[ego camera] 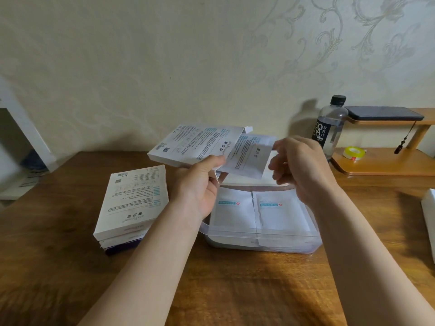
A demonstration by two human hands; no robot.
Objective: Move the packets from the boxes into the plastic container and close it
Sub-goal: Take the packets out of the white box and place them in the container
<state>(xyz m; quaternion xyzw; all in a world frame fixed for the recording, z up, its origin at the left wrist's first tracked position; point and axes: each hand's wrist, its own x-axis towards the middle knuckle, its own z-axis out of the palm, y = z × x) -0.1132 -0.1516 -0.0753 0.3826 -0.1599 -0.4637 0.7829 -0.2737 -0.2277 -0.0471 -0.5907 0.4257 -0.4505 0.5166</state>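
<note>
My left hand (pixel 200 187) grips a flat white printed box (pixel 188 144) and holds it tilted above the table, its open end to the right. A white packet (pixel 247 158) sticks halfway out of that end. My right hand (pixel 296 161) pinches the packet's right edge between thumb and fingers. Below both hands stands the clear plastic container (pixel 263 238), open, with two white packets (pixel 280 211) lying flat side by side inside. Its white lid (pixel 249 180) seems to lie just behind it, mostly hidden by the packet.
A stack of similar white boxes (pixel 134 201) sits left of the container. At the back right, a soda bottle (pixel 329 128) stands beside a wooden shelf (pixel 386 165) holding a tape roll (pixel 353 152) and a phone (pixel 383 113). A white object (pixel 429 208) shows at the right edge.
</note>
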